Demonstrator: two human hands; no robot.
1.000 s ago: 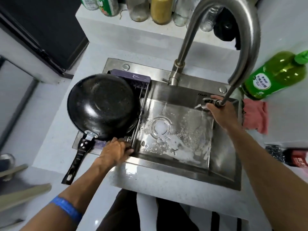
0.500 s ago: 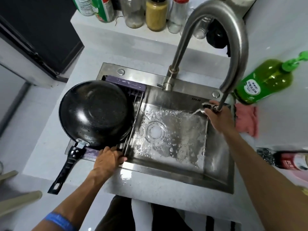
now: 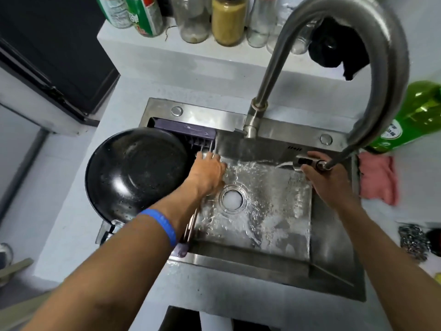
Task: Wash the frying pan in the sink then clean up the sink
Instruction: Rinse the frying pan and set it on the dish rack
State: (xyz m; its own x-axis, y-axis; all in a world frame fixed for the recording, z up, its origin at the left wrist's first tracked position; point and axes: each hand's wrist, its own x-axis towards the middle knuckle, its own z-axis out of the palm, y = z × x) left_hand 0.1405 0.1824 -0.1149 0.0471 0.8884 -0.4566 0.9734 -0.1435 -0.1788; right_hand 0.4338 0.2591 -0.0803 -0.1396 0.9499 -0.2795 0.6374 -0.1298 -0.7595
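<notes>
The black frying pan (image 3: 136,173) lies upside down on a purple drain rack (image 3: 183,130) over the left end of the steel sink (image 3: 238,259). My left hand (image 3: 207,173) reaches into the basin beside the pan, fingers spread against the rack's far end. My right hand (image 3: 327,177) grips the pull-out spray head (image 3: 303,162) of the tall curved faucet (image 3: 386,75). Water sprays leftward from it across the wet basin. Foam sits in the round drain (image 3: 232,199).
A green dish soap bottle (image 3: 410,120) and a pink cloth (image 3: 379,180) lie right of the sink. A steel scourer (image 3: 414,242) sits further right. Jars and bottles (image 3: 228,20) line the back ledge, with a black cloth (image 3: 334,51) beside them.
My left hand left the sink's front edge and moved up into the basin by the rack's far end. The spray keeps running and the foam on the basin floor has thinned.
</notes>
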